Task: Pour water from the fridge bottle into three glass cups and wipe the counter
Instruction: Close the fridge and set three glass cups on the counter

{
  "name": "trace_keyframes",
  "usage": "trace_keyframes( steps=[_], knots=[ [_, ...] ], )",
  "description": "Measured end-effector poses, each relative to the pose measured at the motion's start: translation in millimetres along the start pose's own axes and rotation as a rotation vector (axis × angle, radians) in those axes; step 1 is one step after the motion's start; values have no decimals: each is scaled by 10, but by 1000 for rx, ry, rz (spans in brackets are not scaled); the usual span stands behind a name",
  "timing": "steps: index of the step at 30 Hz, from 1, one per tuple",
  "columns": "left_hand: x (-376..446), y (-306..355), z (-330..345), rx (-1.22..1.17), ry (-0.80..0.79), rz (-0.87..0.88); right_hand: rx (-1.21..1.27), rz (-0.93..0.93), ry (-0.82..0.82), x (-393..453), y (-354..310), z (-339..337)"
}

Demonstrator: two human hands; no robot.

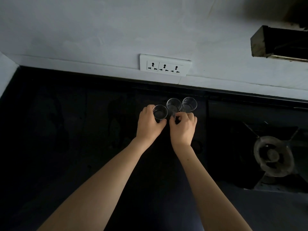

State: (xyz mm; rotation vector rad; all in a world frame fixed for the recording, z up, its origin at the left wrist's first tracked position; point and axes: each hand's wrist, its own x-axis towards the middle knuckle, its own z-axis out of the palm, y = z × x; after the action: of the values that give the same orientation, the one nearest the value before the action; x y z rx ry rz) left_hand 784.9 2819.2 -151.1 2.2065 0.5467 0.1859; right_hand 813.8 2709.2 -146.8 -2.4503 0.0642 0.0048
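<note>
Three clear glass cups stand close together on the dark counter (66, 130) near the wall. My left hand (149, 124) wraps around the left cup (160, 112). My right hand (183, 126) has its fingertips pinched at the base of the middle cup (173, 105). The right cup (189, 104) stands just behind my right hand, untouched as far as I can tell. Whether the cups hold water is hard to tell in the dim light. No bottle or cloth is in view.
A white triple wall socket (165, 66) sits above the counter behind the cups. A gas stove burner (273, 157) lies at the right. A dark hood or box (280, 43) hangs at the upper right. The left wall corner (8, 74) bounds the counter.
</note>
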Motion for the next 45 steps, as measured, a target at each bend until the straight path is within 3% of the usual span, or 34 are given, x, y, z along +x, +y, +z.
trace_keyframes(
  steps=[12, 16, 22, 25, 37, 45],
  knots=[
    [-24, -86, -127, -8, 14, 30, 22, -7, -41, -182, -14, 13],
    [-19, -89, -128, -46, 3, 8, -37, -135, -7, -111, -75, -67],
    [17, -50, -66, -38, 6, -18, -280, -292, -275, 201, -116, -142],
    [18, -33, -61, -33, 21, -1, -313, -281, -290, 243, -130, -112],
    [-257, -31, -326, -85, -5, 130, -80, -172, -216, -189, -71, -248],
    [-637, 68, -966, -77, -149, 247, 185, -102, -110, -905, -324, -641]
  ],
)
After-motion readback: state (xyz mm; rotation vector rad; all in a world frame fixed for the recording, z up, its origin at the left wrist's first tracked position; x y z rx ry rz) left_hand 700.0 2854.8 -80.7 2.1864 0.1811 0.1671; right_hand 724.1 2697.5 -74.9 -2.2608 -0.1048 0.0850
